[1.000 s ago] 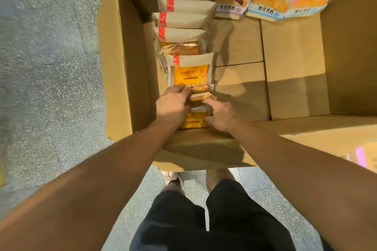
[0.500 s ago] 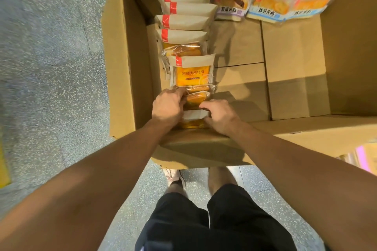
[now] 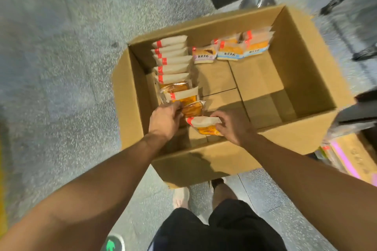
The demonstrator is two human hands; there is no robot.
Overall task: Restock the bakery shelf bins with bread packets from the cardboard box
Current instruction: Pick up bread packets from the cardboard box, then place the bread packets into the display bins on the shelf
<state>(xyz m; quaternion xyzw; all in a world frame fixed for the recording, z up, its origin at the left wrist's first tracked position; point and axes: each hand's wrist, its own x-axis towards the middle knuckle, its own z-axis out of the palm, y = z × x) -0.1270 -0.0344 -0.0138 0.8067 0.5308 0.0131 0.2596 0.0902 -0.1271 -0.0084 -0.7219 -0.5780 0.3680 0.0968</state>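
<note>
An open cardboard box (image 3: 306,79) stands on the floor in front of me. Along its left wall runs a row of several bread packets (image 3: 173,61) with white tops and red bands. My right hand (image 3: 232,126) grips one white-topped orange packet (image 3: 204,125) near the box's near wall, lifted clear of the row. My left hand (image 3: 165,118) holds a clear-wrapped bread packet (image 3: 192,108) at the row's near end. Three more packets (image 3: 230,50) with blue and purple labels lean against the far wall.
The box's right half shows bare cardboard bottom. Speckled grey floor surrounds the box. A metal stand base (image 3: 257,2) sits beyond the far wall. Pink-edged packaging (image 3: 346,159) lies at the right. My feet (image 3: 181,197) stand just behind the near wall.
The view has pulled back, so the whole box shows. My right hand has drawn the white-topped packet away from the row toward the right; my left hand stays on the clear-wrapped one.
</note>
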